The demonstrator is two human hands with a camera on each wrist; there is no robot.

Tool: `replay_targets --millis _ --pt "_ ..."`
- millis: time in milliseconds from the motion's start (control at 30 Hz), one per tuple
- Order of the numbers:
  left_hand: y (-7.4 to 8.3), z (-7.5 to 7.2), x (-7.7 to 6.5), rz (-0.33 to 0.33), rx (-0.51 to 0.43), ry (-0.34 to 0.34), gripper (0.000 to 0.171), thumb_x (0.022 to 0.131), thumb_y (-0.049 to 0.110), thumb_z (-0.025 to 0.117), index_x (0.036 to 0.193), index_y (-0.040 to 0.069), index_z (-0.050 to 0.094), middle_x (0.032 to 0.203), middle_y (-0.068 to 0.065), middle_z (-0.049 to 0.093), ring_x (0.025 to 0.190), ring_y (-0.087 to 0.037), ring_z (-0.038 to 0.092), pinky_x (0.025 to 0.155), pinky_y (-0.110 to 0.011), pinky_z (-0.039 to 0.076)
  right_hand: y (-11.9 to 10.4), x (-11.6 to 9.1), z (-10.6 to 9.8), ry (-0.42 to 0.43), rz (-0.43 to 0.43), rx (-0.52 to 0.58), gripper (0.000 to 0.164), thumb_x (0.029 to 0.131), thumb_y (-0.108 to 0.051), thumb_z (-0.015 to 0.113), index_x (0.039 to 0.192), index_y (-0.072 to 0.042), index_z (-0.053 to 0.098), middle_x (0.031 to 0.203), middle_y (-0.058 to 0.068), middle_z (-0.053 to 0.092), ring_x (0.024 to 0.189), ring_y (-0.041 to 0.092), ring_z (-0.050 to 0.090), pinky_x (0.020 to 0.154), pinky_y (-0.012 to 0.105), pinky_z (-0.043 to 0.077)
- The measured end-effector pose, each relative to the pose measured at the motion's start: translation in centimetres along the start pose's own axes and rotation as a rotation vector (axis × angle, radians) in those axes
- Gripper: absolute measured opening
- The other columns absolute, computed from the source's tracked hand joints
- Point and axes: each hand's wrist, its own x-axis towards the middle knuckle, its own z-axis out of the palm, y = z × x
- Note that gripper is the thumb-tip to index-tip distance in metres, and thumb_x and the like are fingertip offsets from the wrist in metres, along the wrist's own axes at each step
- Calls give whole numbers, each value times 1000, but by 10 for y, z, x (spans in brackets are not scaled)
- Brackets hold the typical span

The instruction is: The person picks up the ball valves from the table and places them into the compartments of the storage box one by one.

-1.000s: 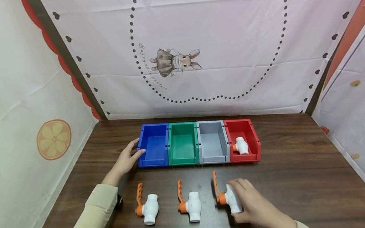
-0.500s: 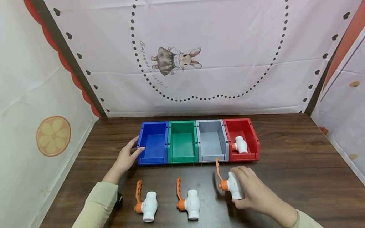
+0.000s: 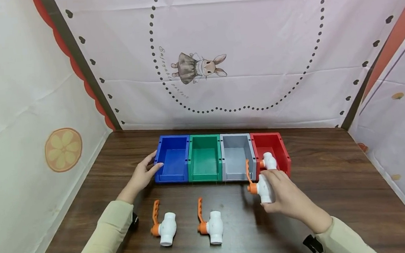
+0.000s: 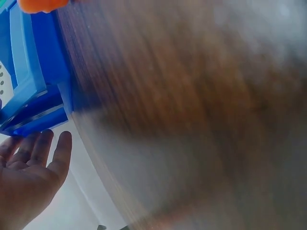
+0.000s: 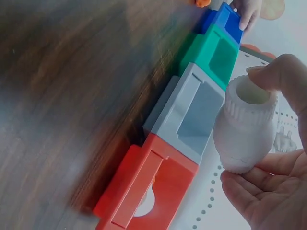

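Observation:
My right hand point(image 3: 282, 193) holds a white PVC ball valve point(image 3: 264, 189) with an orange lever handle point(image 3: 248, 170), thumb at one end and fingers at the other. It hangs in front of the grey and red bins, its lever overlapping the grey bin's front in the head view. In the right wrist view, the thumb presses the open socket end of the valve body point(image 5: 244, 129). A second valve point(image 3: 270, 161) lies inside the red bin point(image 3: 286, 162). My left hand point(image 3: 142, 174) rests at the blue bin's point(image 3: 171, 179) left side, fingers loosely extended along its wall point(image 4: 45, 52).
Between the blue and red bins stand a green bin point(image 3: 205, 178) and a grey bin point(image 3: 238, 176), all in one row. Two more valves, one at left point(image 3: 167, 228) and one at centre point(image 3: 215, 226), lie on the wooden table point(image 3: 334, 163). Printed cloth point(image 3: 252, 31) hangs behind.
My right hand has carried its valve forward and slightly right, from the table's near part to just before the grey and red bins. My left hand stays at the blue bin.

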Motion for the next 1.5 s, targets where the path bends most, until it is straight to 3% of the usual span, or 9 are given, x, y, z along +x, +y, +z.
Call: replay_targets --millis 133,467,567,833,1267,1367,1500 --pt "1 2 -1 -2 -25 -1 61 97 29 55 148 5 31 143 -26 41 127 -44 44 99 -55 43 4 5 0 -26 15 12 79 56 -13 88 124 3 51 116 15 54 103 28 49 71 39 57" --pt "0 2 2 -5 -35 4 62 97 30 56 148 5 32 143 -26 42 128 -44 43 100 -55 43 14 30 -5 -16 -93 6 73 60 -13 84 123 4 51 113 14 56 98 24 51 70 35 55" --pt "0 1 2 -6 -35 7 62 97 30 56 148 5 31 143 -26 41 128 -44 43 100 -56 42 16 36 -8 -24 -90 16 71 62 -13 83 123 3 51 114 14 56 99 23 50 70 33 55" --pt "2 3 -1 -6 -34 5 61 98 27 55 148 3 31 143 -28 41 128 -45 43 101 -55 41 22 51 -14 -40 -74 27 72 65 -13 81 127 4 49 121 17 55 107 30 49 79 42 56" --pt "1 6 -1 -12 -33 6 62 97 28 55 148 4 30 145 -27 38 130 -45 41 101 -55 41 26 63 -6 -93 -49 43 78 63 -18 84 129 2 49 120 15 55 106 27 50 75 38 57" --pt "17 2 -8 -9 -35 11 59 98 21 55 146 -2 31 143 -31 38 127 -48 42 99 -57 42 26 67 -4 -92 -54 44 79 62 -19 84 130 1 49 120 14 55 105 27 50 74 36 57" --pt "17 2 -8 -8 -28 16 58 98 18 55 146 -3 31 144 -31 37 127 -49 42 99 -57 42 27 72 -3 -83 -58 48 80 61 -16 85 130 1 50 121 15 55 106 28 50 73 38 58"
